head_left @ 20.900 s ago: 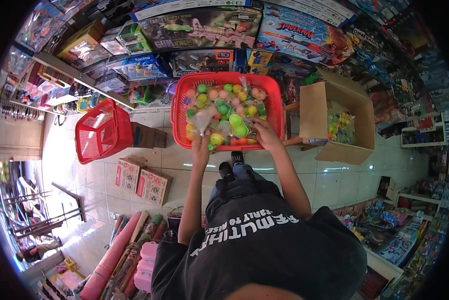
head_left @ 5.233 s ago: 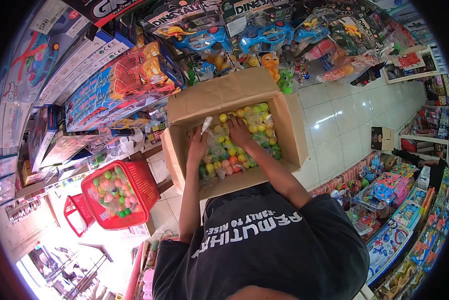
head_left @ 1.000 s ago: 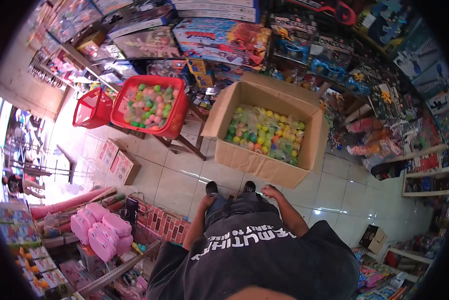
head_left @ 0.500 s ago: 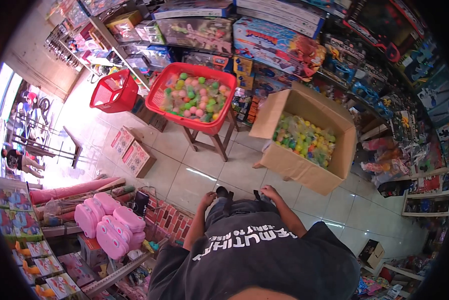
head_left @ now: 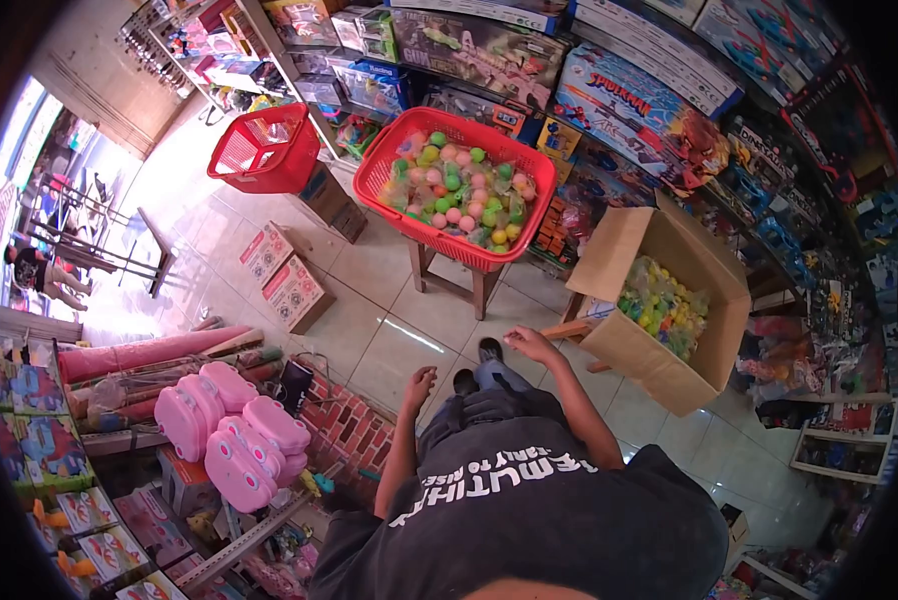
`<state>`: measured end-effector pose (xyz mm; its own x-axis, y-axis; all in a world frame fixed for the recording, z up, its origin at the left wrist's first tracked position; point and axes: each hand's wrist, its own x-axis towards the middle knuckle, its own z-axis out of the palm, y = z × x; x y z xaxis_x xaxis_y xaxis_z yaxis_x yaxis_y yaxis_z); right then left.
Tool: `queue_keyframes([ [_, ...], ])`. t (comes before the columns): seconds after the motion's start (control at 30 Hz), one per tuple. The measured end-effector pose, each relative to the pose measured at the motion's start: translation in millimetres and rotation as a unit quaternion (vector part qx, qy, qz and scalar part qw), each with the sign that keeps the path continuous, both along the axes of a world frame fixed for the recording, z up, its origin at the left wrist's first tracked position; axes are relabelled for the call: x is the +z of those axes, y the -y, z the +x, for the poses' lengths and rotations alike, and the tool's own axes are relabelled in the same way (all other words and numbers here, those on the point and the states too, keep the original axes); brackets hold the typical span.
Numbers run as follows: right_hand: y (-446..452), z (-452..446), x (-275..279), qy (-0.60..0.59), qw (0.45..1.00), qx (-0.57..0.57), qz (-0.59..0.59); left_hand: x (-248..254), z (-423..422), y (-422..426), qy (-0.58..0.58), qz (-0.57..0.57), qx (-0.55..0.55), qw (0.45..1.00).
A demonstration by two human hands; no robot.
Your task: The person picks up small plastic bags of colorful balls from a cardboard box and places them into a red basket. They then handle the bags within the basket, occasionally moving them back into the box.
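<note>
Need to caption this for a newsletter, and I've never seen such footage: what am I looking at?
There is no machine here: a person works with bare hands. One camera, worn on the head, looks forward and down, so the dark shirt fills the bottom. The left hand and right hand hang in front of the body, loosely curled; neither seems to hold anything. Ahead, a red basket of colourful balls sits on a wooden stool. To the right, an open cardboard box has similar balls inside, with clear plastic around them.
</note>
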<state>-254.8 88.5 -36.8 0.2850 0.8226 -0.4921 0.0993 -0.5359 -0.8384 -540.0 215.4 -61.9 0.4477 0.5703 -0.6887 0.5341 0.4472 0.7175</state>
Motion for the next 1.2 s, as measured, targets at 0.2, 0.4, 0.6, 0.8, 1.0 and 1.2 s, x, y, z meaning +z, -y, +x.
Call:
queue_keyframes([
  [0.2, -82.7, 13.8, 122.0, -0.127, 0.991, 0.017, 0.043, 82.6, 64.2, -68.6, 0.145, 0.155, 0.042, 0.976],
  [0.4, -172.4, 45.4, 171.1, -0.146, 0.970, 0.003, 0.193, 169.2, 131.2, -147.1, 0.208, 0.334, 0.035, 0.919],
  [0.6, -239.7, 95.4, 135.6, -0.002, 0.976, -0.029, 0.216, 209.3, 209.5, -213.3, 0.141, 0.487, -0.074, 0.859],
  [0.8, -277.8, 123.5, 91.2, 0.130, 0.975, -0.069, 0.168, 155.3, 267.0, -264.8, 0.102, 0.562, -0.196, 0.797],
  [1.0, -285.4, 125.3, 77.1, 0.190, 0.971, -0.051, 0.136, 127.1, 289.0, -271.0, 0.017, 0.589, -0.259, 0.765],
  [1.2, -287.2, 119.0, 76.0, 0.300, 0.942, -0.072, 0.135, 121.0, 291.6, -269.8, -0.020, 0.573, -0.268, 0.775],
])
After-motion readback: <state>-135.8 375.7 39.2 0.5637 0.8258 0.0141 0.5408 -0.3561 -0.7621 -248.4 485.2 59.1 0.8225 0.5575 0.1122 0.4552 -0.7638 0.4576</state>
